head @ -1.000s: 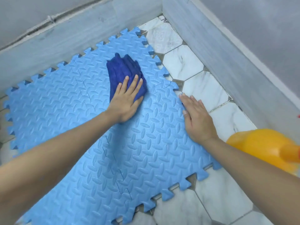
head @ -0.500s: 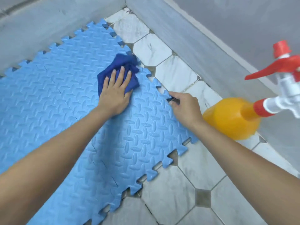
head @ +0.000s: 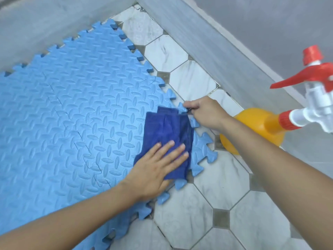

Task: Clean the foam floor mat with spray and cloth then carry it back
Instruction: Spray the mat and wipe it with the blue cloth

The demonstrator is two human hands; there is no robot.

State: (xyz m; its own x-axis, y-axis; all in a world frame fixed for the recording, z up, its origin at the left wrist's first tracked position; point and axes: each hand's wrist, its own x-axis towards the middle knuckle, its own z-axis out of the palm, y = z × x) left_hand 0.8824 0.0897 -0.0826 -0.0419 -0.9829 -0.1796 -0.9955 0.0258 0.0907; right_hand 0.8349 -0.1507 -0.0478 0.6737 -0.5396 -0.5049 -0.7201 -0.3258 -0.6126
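Observation:
A light blue foam mat (head: 72,114) of interlocking pieces lies flat on the tiled floor, filling the left and middle of the view. A dark blue cloth (head: 167,127) rests on its right edge. My left hand (head: 156,168) lies flat on the cloth's lower part, fingers spread, pressing it onto the mat. My right hand (head: 203,112) pinches a tooth of the mat's right edge just above the cloth. An orange spray bottle (head: 255,129) with a red and white trigger head (head: 317,91) stands on the floor right of the mat, partly behind my right forearm.
White marble-look tiles (head: 216,186) with small grey squares cover the floor to the right and below. Grey walls with a grey skirting (head: 216,44) meet in a corner at the top. The mat's far edge sits close to the left wall.
My left hand has slid the cloth from the mat's far part toward me to its right edge. My right hand went from flat on the mat to pinching its edge.

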